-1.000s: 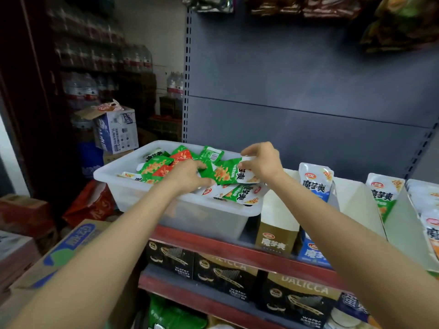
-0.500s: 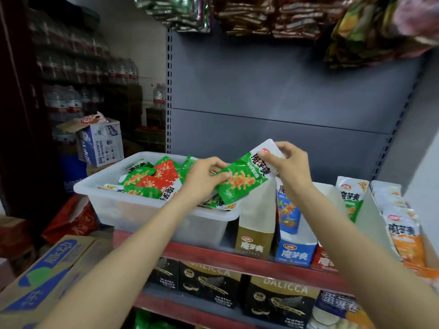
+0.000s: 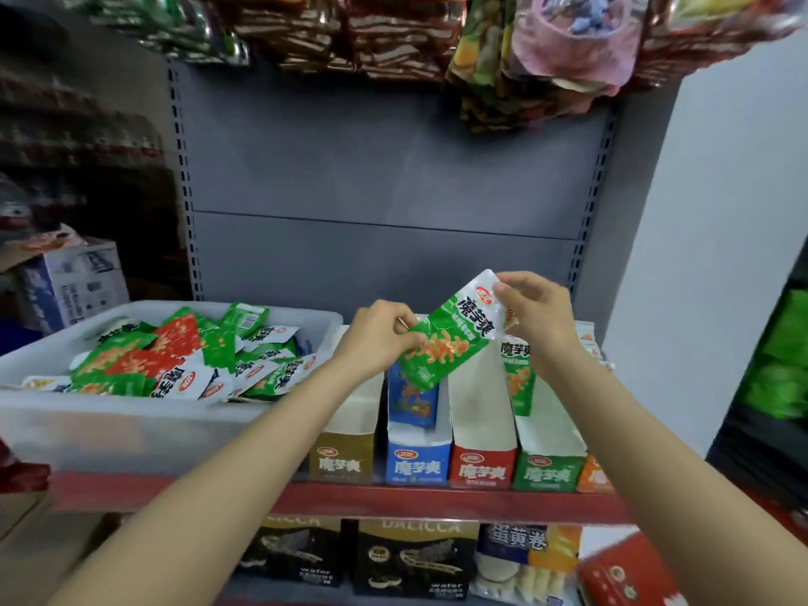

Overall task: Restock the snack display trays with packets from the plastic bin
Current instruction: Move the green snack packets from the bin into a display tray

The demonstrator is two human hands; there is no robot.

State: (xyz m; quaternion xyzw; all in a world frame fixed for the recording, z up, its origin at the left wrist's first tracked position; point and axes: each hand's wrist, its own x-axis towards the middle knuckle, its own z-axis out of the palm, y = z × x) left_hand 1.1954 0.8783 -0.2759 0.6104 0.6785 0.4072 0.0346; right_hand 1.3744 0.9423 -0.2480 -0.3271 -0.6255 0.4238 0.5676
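My left hand [image 3: 379, 338] and right hand [image 3: 540, 312] pinch opposite ends of green packet [image 3: 441, 343], held tilted over display trays [image 3: 483, 430], likely lining up for green-fronted tray [image 3: 548, 472], right of plastic bin [image 3: 131, 430].

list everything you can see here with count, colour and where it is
held packet: one, green and white, above the trays
plastic bin: one, translucent white, shelf left
loose packets: many, green, red, white, in the bin
display trays: five fronts, gold, blue, red, green, orange, shelf centre
wafer boxes: two, black and gold, lower shelf
hanging snack bags: many, mixed colours, top
cardboard box: one, white and blue, far left
left hand: pinches the packet's lower left
right hand: pinches its top corner
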